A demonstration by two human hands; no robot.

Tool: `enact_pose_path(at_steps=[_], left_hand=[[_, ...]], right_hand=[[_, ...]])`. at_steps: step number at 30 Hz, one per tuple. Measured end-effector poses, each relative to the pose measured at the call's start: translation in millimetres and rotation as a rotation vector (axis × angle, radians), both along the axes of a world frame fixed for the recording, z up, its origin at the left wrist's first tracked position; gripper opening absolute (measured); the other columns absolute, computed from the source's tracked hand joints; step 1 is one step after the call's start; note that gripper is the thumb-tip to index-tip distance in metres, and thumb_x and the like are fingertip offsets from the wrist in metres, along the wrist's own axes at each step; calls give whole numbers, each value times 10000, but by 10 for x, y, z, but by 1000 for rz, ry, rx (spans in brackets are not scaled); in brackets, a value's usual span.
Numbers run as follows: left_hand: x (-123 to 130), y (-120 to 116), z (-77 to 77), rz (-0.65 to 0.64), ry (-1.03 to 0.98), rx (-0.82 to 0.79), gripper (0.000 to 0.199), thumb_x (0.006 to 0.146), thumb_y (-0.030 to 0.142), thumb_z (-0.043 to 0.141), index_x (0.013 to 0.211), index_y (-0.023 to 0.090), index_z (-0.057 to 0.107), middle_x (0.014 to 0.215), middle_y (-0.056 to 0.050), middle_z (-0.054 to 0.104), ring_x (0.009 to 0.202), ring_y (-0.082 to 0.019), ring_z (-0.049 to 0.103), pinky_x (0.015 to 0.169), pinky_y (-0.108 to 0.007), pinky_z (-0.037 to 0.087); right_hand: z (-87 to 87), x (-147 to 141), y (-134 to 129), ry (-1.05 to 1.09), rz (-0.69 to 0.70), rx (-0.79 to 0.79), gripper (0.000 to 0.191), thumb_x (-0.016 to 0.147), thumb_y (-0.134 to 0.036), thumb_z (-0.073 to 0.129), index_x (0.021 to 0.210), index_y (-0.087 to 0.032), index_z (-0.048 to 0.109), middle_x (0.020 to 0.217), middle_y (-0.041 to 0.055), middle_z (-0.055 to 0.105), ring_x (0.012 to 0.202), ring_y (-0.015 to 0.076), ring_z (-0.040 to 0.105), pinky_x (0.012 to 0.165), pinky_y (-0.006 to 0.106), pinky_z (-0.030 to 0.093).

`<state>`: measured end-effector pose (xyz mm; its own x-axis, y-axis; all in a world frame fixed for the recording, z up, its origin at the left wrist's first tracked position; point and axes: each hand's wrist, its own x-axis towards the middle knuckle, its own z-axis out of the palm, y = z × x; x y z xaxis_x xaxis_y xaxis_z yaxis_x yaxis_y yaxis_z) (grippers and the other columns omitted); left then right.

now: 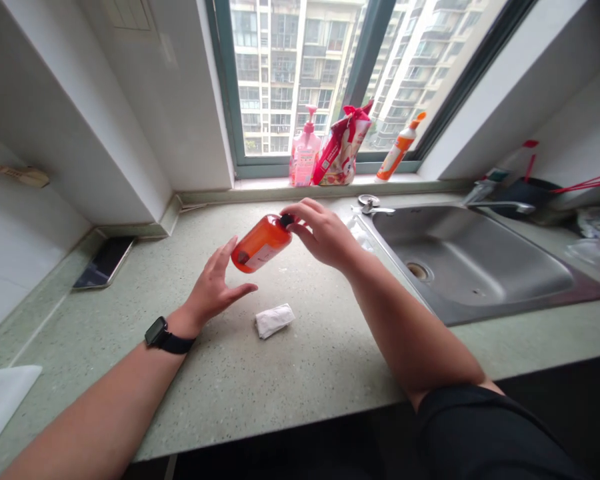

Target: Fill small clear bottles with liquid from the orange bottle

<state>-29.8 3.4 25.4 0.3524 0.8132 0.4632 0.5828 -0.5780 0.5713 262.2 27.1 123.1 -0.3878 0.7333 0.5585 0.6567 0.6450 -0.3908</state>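
An orange bottle with a black cap and a pale label is held tilted above the counter. My right hand grips it by the cap, fingers and thumb closed round it. By the bottle's base is my left hand, its thumb and fingers spread apart; whether the fingertips touch the bottle I cannot tell. A folded white tissue lies on the counter below the bottle.
A steel sink is set into the speckled counter at right. On the windowsill stand a pink pump bottle, a red bag and an orange-and-white bottle. A phone lies at left.
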Motion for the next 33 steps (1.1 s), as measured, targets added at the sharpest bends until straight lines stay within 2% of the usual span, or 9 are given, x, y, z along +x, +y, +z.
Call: enact_pose_path(at_steps=[2,6,10,13,20,28,30,33], left_hand=[[-8,5,-18,-20,24,-9,998,923,717,720,1715,290,287,1666,-185,463,1458,-380,547,1261,-597,416],[-32,52,-64,-15,63,-25,838,996,651,649,1679,272,345,1629,-183,483,1423,-357,584,1260,-597,424],[-42,91,-103,-15,106,-56,743,1019,622,614,1632,257,406,1583,-168,527,1407,-346,598,1247,-582,442],[-49,109,-126,-13,129,-61,701,1024,616,603,1595,239,452,1556,-165,559,1422,-350,588,1248,-577,440],[-55,116,-132,-17,152,-63,654,1029,594,596,1563,228,500,1531,-156,604,1445,-349,570,1250,-570,437],[-31,103,-130,5,157,-74,621,1037,571,568,1549,223,521,1531,-140,621,1435,-337,580,1249,-556,443],[-25,106,-128,6,136,-55,576,1036,538,576,1519,226,549,1498,-129,649,1406,-327,602,1235,-546,457],[-17,114,-120,13,78,-21,510,1029,493,593,1463,225,594,1363,-108,721,1285,-299,668,1186,-517,497]], right_hand=[[97,167,50,56,-63,41,255,1032,-207,550,1213,-282,713,1181,68,711,1065,245,668,959,397,550],[184,507,180,101,-242,84,303,1009,-196,545,1248,-268,718,1204,93,689,1097,271,670,989,433,569],[82,716,318,34,-439,73,268,991,-204,562,1172,-241,757,1129,110,697,1052,290,667,993,467,559],[-27,792,400,-15,-537,47,244,985,-222,578,1119,-244,781,1105,116,704,1030,302,666,977,473,556],[-147,802,464,-97,-608,-78,262,988,-209,605,1148,-256,807,1118,125,703,969,292,675,903,440,555],[-136,721,424,-175,-648,-158,337,988,-199,588,1265,-238,777,1208,139,702,1072,313,686,945,440,552],[-107,715,419,-152,-646,-135,341,971,-206,621,1278,-221,768,1216,141,704,1076,318,693,978,458,550],[-42,709,405,-47,-606,15,291,954,-191,630,1206,-200,775,1173,133,721,1075,305,698,1015,466,545]])
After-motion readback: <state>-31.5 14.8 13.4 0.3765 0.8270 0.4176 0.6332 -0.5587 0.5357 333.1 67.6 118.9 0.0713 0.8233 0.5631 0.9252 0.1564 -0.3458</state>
